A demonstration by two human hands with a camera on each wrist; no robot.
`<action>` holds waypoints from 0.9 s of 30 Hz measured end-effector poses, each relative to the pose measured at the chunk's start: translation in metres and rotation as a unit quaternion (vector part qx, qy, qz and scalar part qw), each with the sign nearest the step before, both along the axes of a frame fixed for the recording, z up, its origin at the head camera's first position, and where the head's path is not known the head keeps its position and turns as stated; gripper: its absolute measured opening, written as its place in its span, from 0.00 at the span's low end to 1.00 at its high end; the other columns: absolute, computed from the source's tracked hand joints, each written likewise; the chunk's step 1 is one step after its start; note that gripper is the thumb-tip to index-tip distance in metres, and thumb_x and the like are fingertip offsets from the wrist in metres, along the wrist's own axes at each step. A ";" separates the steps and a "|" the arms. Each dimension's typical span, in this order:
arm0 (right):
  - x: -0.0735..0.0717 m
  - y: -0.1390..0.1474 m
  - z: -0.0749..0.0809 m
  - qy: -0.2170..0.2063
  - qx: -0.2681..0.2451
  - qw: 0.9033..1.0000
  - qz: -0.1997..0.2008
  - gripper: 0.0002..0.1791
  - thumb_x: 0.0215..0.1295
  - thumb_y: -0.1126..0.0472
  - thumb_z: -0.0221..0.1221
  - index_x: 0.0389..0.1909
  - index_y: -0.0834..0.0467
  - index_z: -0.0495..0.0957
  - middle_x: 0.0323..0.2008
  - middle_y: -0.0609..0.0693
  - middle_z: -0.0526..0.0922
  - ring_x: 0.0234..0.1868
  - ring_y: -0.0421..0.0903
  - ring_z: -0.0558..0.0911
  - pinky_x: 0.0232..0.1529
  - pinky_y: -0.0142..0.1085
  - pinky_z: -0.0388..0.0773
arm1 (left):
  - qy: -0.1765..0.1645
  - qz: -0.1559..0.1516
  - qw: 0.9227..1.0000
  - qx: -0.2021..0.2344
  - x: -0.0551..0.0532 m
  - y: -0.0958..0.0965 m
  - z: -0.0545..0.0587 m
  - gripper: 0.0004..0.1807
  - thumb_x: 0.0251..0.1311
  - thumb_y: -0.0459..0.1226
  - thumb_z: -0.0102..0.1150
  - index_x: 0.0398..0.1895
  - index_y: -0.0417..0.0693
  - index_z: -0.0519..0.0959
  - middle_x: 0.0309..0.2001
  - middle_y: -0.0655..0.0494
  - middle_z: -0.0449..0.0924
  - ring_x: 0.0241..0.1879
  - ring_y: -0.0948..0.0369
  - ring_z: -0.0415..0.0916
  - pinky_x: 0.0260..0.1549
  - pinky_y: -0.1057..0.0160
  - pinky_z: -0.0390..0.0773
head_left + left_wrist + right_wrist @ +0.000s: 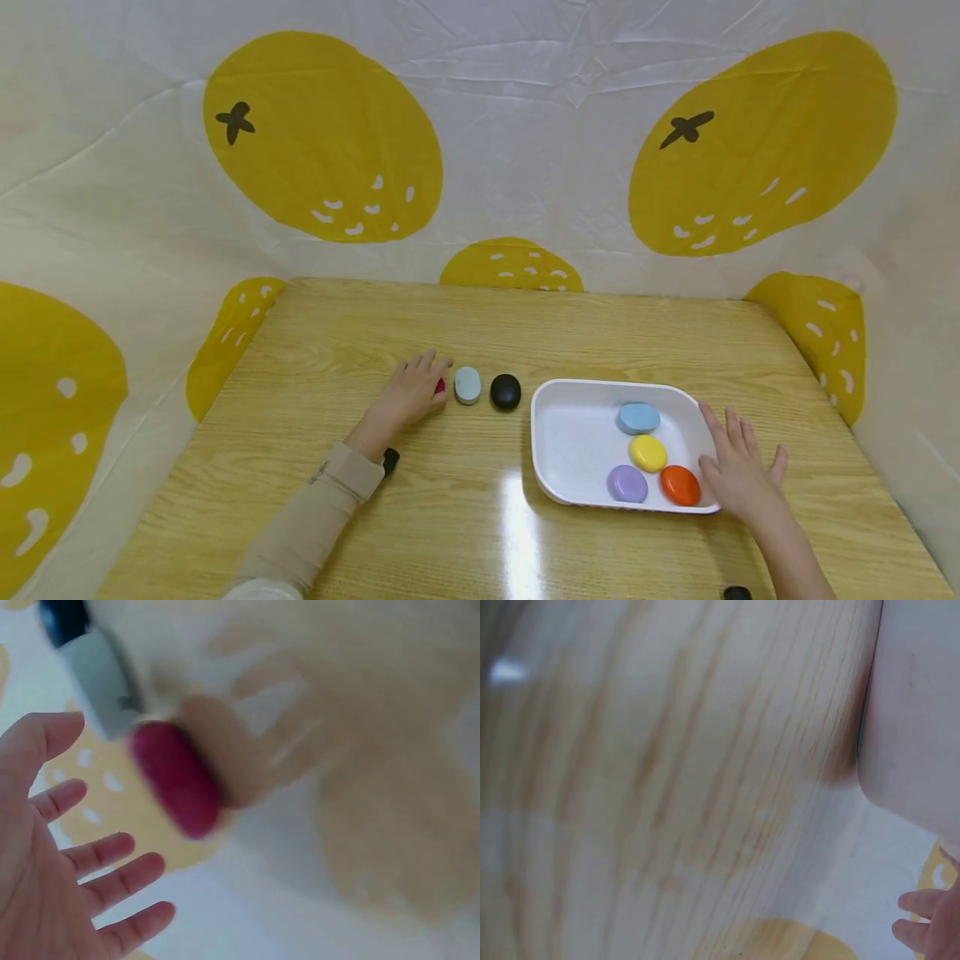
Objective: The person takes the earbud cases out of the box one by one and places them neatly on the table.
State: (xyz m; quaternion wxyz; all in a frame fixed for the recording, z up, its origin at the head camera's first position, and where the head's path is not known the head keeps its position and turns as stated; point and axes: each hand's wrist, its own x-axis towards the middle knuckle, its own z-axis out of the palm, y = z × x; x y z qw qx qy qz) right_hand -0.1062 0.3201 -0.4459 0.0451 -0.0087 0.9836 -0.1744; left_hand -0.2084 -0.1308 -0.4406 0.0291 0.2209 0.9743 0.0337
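Observation:
My left hand [406,394] reaches over the table with its fingers spread, close to a crimson oval pebble [439,386] that it partly covers in the head view. The left wrist view shows the crimson pebble [176,780] lying apart from the fingers [124,877]. To its right sit a pale grey-blue pebble [467,385] and a black one [506,392]. My right hand [742,473] is at the right end of a white tray [573,417], fingers extended by the rim. Inside lie light blue [638,418], yellow [648,453], purple [627,483] and orange-red [680,485] pebbles.
The wooden table [360,333] ends at a white cloth [525,150] printed with big yellow fruit, which hangs behind and along both sides. A black band piece [391,461] shows at the left wrist, another [737,592] by the right forearm.

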 end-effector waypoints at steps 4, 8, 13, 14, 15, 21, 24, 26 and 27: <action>0.000 0.000 0.001 -0.002 0.000 1.000 0.000 0.39 0.65 0.58 0.43 0.71 0.47 0.32 0.66 0.72 0.36 0.65 0.71 0.36 0.50 0.68 0.16 | 0.034 -0.042 0.998 -0.010 -0.001 0.023 0.015 0.26 0.65 0.46 0.45 0.64 0.51 0.59 0.62 0.46 0.57 0.59 0.49 0.60 0.55 0.49 0.62; 0.000 0.001 0.001 -0.005 0.002 1.000 0.000 0.39 0.66 0.58 0.43 0.71 0.47 0.31 0.66 0.72 0.36 0.65 0.71 0.35 0.49 0.68 0.16 | 0.066 -0.108 0.992 -0.008 0.001 0.054 0.022 0.24 0.64 0.46 0.44 0.63 0.54 0.61 0.63 0.49 0.58 0.60 0.52 0.59 0.58 0.49 0.59; -0.001 0.002 0.000 -0.004 0.004 1.000 0.001 0.39 0.66 0.58 0.43 0.71 0.47 0.30 0.66 0.72 0.35 0.65 0.70 0.35 0.50 0.68 0.16 | 0.103 -0.196 0.975 -0.031 0.010 0.096 0.024 0.25 0.65 0.48 0.40 0.66 0.59 0.60 0.64 0.53 0.59 0.61 0.55 0.58 0.59 0.53 0.59; -0.001 0.002 0.000 -0.005 0.004 1.000 0.001 0.39 0.66 0.58 0.43 0.71 0.46 0.30 0.66 0.72 0.35 0.65 0.70 0.35 0.49 0.68 0.15 | 0.110 -0.214 0.970 -0.045 0.012 0.104 0.024 0.26 0.65 0.48 0.39 0.66 0.60 0.59 0.65 0.54 0.58 0.61 0.56 0.58 0.59 0.53 0.59; -0.001 0.002 0.000 -0.004 0.004 1.000 0.001 0.39 0.66 0.58 0.43 0.71 0.46 0.30 0.66 0.72 0.35 0.65 0.70 0.35 0.49 0.68 0.15 | 0.113 -0.229 0.965 -0.061 0.015 0.112 0.023 0.26 0.66 0.49 0.38 0.67 0.61 0.57 0.66 0.55 0.58 0.62 0.57 0.58 0.60 0.54 0.58; -0.001 0.001 0.000 -0.006 0.000 1.000 0.000 0.40 0.65 0.58 0.43 0.71 0.47 0.31 0.66 0.72 0.35 0.65 0.71 0.35 0.50 0.68 0.15 | 0.146 -0.307 0.931 -0.134 0.028 0.155 0.009 0.27 0.65 0.53 0.36 0.68 0.68 0.55 0.67 0.59 0.56 0.61 0.61 0.57 0.58 0.59 0.57; -0.001 0.000 0.001 -0.009 -0.001 1.000 -0.002 0.40 0.65 0.59 0.43 0.71 0.47 0.31 0.66 0.72 0.35 0.65 0.70 0.34 0.50 0.68 0.15 | 0.137 -0.334 0.922 -0.140 0.032 0.171 0.001 0.27 0.64 0.53 0.38 0.67 0.69 0.55 0.66 0.61 0.56 0.60 0.62 0.57 0.57 0.60 0.58; -0.001 0.000 0.001 -0.011 -0.002 1.000 -0.002 0.40 0.65 0.59 0.43 0.71 0.47 0.31 0.66 0.72 0.35 0.65 0.70 0.34 0.50 0.68 0.15 | 0.125 -0.346 0.918 -0.146 0.035 0.179 -0.003 0.28 0.63 0.53 0.39 0.67 0.70 0.54 0.67 0.62 0.55 0.61 0.62 0.57 0.57 0.60 0.59; -0.001 0.000 0.001 -0.012 -0.002 1.000 -0.003 0.40 0.65 0.59 0.43 0.71 0.47 0.31 0.66 0.72 0.35 0.65 0.70 0.34 0.50 0.67 0.15 | 0.120 -0.351 0.917 -0.148 0.035 0.183 -0.005 0.28 0.63 0.53 0.39 0.67 0.70 0.54 0.67 0.62 0.55 0.61 0.62 0.57 0.58 0.60 0.59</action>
